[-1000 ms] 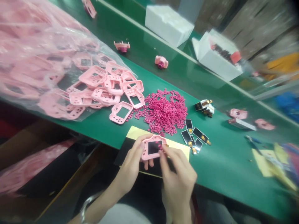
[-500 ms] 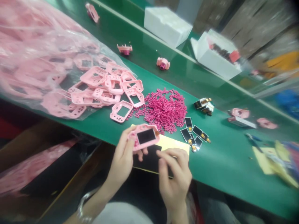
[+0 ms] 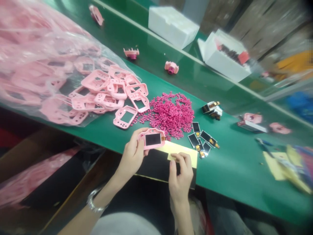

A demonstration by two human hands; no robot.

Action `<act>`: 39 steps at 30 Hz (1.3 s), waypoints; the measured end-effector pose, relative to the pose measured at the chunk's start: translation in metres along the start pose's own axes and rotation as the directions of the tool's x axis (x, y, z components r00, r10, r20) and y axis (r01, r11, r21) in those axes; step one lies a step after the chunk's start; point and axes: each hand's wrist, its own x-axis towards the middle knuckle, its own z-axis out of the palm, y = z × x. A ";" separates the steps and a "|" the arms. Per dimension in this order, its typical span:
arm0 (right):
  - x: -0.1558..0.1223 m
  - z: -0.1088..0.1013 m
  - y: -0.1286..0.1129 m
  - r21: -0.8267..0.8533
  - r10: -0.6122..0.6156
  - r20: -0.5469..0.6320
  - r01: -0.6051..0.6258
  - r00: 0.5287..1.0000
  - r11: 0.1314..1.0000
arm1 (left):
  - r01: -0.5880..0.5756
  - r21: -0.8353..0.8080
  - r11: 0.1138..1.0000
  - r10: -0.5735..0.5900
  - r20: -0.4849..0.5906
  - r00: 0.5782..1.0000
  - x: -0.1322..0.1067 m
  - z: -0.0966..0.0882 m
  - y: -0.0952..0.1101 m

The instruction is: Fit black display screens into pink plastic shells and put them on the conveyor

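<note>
My left hand [image 3: 134,153] grips a pink camera shell [image 3: 161,133] by its left end, thumb on the front. A dark LCD screen [image 3: 153,139] sits in the shell's window, with an orange ribbon at its right side. My right hand [image 3: 181,174] hovers apart from the shell, low over a yellow sheet [image 3: 193,153] and a black sheet [image 3: 153,164]. Its fingers are loosely bent, thumb away from them, and nothing shows between them. Behind the shell lies a heap of small magenta button pieces [image 3: 172,114]. Several loose LCD screens [image 3: 194,140] lie right of the heap.
Pink shells [image 3: 125,117] lie piled at the left, spilling from a clear plastic bag [image 3: 29,65]. Stacked screens [image 3: 212,110] stand at the right. White foam boxes [image 3: 173,26] are at the back, and cutters [image 3: 264,142] lie far right.
My left hand has turned the shell more level and shifted it slightly up. My right hand has moved a little down and right, uncovering more of the black sheet.
</note>
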 end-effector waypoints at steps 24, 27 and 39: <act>0.030 -0.024 -0.028 0.164 0.156 0.313 -0.215 0.937 0.963 | 0.088 0.075 0.993 -0.107 0.312 0.944 -0.021 0.004 0.027; 0.029 -0.021 -0.029 0.138 0.156 0.293 -0.203 0.943 0.969 | 0.095 0.080 0.992 -0.115 0.318 0.941 -0.022 0.004 0.028; 0.025 -0.018 -0.018 0.434 0.426 0.408 -0.582 0.808 0.688 | 0.109 0.071 0.992 -0.128 0.381 0.916 -0.025 0.004 0.027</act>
